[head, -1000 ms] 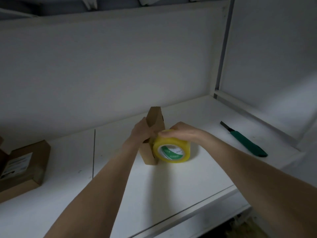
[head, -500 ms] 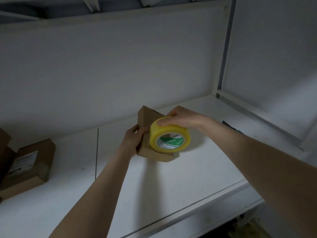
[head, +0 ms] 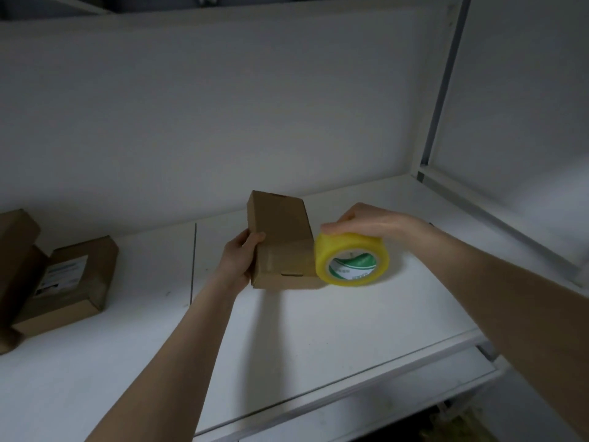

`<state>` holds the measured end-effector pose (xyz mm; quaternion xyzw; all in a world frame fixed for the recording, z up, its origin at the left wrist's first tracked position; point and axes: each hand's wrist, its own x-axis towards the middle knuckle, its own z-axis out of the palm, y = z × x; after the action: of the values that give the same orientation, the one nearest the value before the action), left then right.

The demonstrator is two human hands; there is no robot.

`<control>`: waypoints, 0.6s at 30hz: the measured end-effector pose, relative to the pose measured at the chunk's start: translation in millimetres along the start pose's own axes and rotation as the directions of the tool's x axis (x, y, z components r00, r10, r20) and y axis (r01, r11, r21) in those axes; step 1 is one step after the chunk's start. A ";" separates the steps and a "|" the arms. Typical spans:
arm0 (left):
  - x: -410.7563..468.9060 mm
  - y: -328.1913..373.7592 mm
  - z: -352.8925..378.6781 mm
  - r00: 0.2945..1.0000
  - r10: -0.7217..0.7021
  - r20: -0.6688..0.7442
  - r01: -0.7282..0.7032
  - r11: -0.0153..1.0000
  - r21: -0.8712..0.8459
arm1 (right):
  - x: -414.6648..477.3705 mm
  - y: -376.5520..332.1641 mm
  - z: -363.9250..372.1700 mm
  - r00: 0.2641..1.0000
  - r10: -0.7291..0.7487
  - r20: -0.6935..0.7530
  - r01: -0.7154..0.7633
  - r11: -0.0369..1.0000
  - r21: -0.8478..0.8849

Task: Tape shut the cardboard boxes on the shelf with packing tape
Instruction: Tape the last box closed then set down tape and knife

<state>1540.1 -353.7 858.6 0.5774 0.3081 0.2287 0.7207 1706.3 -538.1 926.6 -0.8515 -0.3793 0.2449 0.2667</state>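
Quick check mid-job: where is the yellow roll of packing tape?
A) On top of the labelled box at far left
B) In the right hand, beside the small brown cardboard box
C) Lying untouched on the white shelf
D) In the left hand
B: the right hand grips the yellow roll of packing tape from above, at the right edge of the small brown cardboard box, which the left hand holds.

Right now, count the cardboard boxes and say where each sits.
3. The held box is mid-shelf, gripped by the left hand; the labelled box lies flat at left; the darker box is at the far left edge, partly cut off. More may hide beyond it.
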 end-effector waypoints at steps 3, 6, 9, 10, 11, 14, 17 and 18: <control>0.2 0.7 -0.1 1.000 0.022 0.002 -0.022 0.999 -0.030 | 1.6 -2.9 3.7 1.000 0.014 -0.022 -0.015 0.999 -0.031; -1.7 -2.0 1.1 1.000 0.020 -0.017 -0.020 0.999 -0.041 | 5.6 -10.4 2.7 0.997 0.018 -0.069 -0.029 0.986 -0.163; -2.9 -7.3 -3.3 0.998 -0.033 -0.056 0.028 0.995 -0.097 | 6.1 -13.6 1.7 0.995 0.034 -0.093 -0.060 0.952 -0.299; -3.5 -7.3 -5.2 0.997 -0.054 -0.060 0.046 0.991 -0.127 | 5.2 -12.7 3.0 0.995 0.042 -0.094 -0.076 0.916 -0.393; -4.1 -5.8 -6.8 0.996 -0.060 -0.058 0.052 0.990 -0.133 | 3.5 -11.7 5.5 0.995 0.046 -0.091 -0.086 0.865 -0.495; -5.3 -0.5 -9.4 0.998 -0.054 -0.041 0.048 0.990 -0.131 | 2.4 -8.0 10.4 0.996 0.045 -0.082 -0.083 0.826 -0.558; -9.8 -0.7 -12.3 0.995 -0.099 -0.027 0.092 0.979 -0.184 | 2.8 -4.2 11.6 0.998 0.064 -0.017 -0.065 0.910 -0.409; -10.5 -1.9 -13.3 0.994 -0.104 -0.025 0.097 0.976 -0.193 | 4.1 -2.7 13.6 0.997 0.076 0.001 -0.070 0.920 -0.385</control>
<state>1523.3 -352.1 856.7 0.4849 0.3262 0.2308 0.7780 1698.9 -529.7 917.5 -0.8988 -0.3902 0.1820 0.0824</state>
